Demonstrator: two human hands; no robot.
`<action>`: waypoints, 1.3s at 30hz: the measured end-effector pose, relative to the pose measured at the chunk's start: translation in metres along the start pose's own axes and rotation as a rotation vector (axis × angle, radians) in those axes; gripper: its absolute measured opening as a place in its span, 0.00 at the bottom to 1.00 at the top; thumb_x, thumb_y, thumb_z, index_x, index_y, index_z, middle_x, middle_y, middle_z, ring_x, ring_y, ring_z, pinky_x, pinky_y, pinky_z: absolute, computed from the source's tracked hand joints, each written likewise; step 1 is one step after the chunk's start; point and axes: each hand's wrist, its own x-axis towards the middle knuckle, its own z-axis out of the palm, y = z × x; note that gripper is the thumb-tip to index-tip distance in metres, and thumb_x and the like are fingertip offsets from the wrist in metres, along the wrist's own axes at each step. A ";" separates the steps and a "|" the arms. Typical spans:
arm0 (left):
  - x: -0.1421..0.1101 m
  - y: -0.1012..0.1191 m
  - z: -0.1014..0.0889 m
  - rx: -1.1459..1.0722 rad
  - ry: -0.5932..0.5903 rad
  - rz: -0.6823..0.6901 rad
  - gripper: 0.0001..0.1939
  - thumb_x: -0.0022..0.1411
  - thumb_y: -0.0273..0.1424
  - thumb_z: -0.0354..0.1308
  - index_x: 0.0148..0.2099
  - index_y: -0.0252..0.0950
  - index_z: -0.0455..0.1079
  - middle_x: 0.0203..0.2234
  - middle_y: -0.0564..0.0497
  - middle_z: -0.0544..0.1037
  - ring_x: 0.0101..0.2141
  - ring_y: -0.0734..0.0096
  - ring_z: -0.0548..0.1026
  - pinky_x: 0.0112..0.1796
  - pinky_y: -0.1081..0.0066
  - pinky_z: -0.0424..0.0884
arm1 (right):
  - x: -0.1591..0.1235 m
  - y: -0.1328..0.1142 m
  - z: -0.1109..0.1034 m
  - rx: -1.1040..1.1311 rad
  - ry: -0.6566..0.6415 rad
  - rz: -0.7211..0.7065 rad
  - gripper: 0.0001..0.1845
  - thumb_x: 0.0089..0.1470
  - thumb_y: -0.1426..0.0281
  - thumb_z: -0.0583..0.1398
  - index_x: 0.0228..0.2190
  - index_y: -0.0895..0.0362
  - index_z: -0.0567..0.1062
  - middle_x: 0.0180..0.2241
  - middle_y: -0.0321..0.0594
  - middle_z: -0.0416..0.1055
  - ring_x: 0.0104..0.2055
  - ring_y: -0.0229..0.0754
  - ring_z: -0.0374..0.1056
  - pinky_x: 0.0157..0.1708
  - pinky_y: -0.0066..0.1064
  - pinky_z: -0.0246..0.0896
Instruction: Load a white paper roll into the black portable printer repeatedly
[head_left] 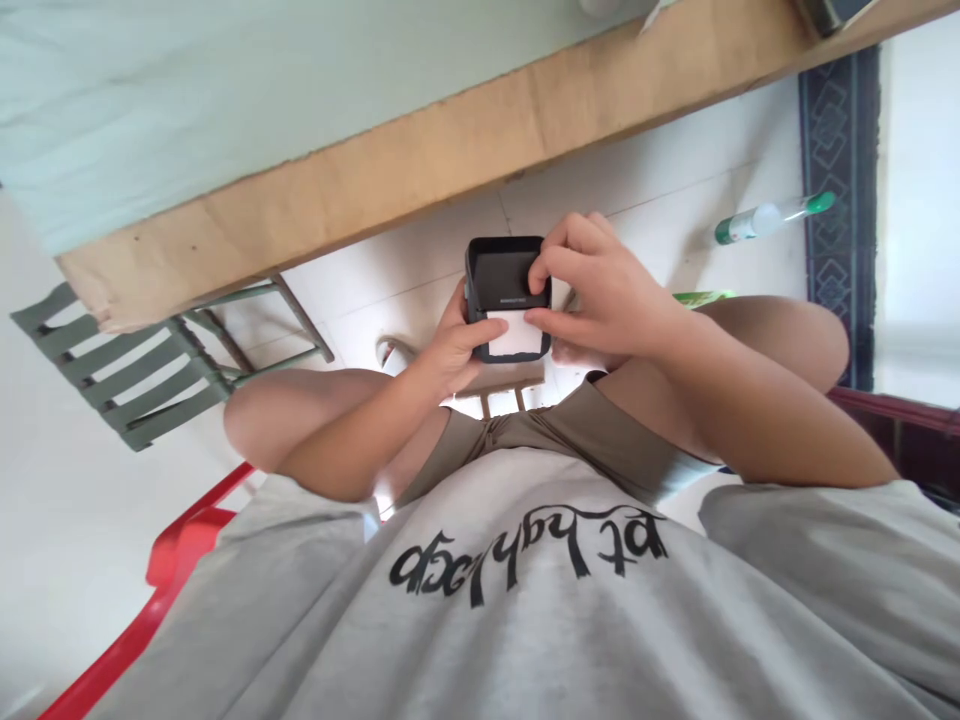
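Note:
My left hand (456,340) grips the left side of a small black portable label printer (506,275), held above my lap. My left thumb lies over the white paper (506,338) on the lower part of the printer. My right hand (589,285) is at the printer's right side, its fingers curled. Its index finger is against the dark upper face, and its thumb tip is near the paper's upper right corner. Whether the thumb and finger pinch the paper cannot be made out.
A wooden-edged table (420,150) with a pale green cover stands ahead. On the tiled floor lies a plastic bottle (757,222) at right. A slatted green folding stool (127,370) is at left, and a red chair part (180,550) is beside me.

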 end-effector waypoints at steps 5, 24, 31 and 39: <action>-0.001 0.003 0.002 -0.011 -0.043 0.006 0.29 0.52 0.42 0.81 0.52 0.41 0.75 0.41 0.51 0.84 0.39 0.64 0.84 0.40 0.67 0.81 | 0.001 -0.001 0.008 0.164 0.038 0.087 0.32 0.59 0.55 0.61 0.61 0.56 0.69 0.60 0.54 0.65 0.62 0.53 0.66 0.60 0.50 0.74; 0.000 0.009 0.011 -0.053 0.067 -0.056 0.22 0.62 0.50 0.70 0.47 0.38 0.78 0.37 0.47 0.85 0.53 0.46 0.84 0.51 0.57 0.83 | 0.006 -0.012 0.018 0.221 -0.063 0.230 0.43 0.55 0.54 0.58 0.68 0.57 0.65 0.63 0.56 0.68 0.57 0.55 0.71 0.49 0.47 0.76; 0.007 0.006 0.015 -0.091 0.142 -0.100 0.19 0.73 0.49 0.59 0.45 0.39 0.77 0.34 0.49 0.86 0.51 0.50 0.86 0.52 0.54 0.85 | 0.004 -0.009 0.017 0.144 -0.017 0.117 0.39 0.59 0.56 0.56 0.68 0.60 0.67 0.64 0.58 0.68 0.62 0.56 0.70 0.59 0.51 0.74; 0.009 0.009 0.010 -0.064 0.204 -0.094 0.21 0.71 0.52 0.63 0.43 0.38 0.77 0.36 0.49 0.86 0.48 0.54 0.86 0.48 0.60 0.84 | 0.002 -0.003 0.023 0.154 0.004 0.065 0.40 0.59 0.54 0.57 0.68 0.58 0.65 0.66 0.57 0.67 0.63 0.55 0.69 0.58 0.50 0.74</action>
